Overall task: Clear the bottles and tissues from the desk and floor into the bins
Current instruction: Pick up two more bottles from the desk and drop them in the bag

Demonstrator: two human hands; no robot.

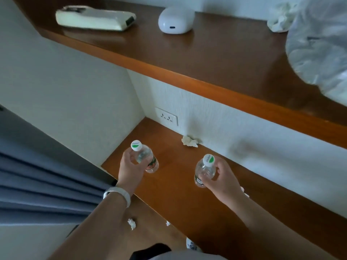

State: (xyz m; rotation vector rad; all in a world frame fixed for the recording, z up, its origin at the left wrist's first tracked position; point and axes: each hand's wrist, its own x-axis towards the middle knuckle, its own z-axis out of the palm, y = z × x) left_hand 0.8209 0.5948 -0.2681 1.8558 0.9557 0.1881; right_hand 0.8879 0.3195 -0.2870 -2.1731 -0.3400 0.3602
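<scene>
Left grip [131,164] holds the left bottle [147,159], right grip [220,177] the right bottle [204,169], caps up. The tissue [189,141] lies beyond, between them, by the wall [216,126].

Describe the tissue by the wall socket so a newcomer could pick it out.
Below the desk, a white socket sits low on the wall near the corner. Just right of it, at the foot of that wall, lies a crumpled white tissue. Unlike the smaller scraps nearer the camera, it is the bigger wad, lying right at the wall.
</scene>
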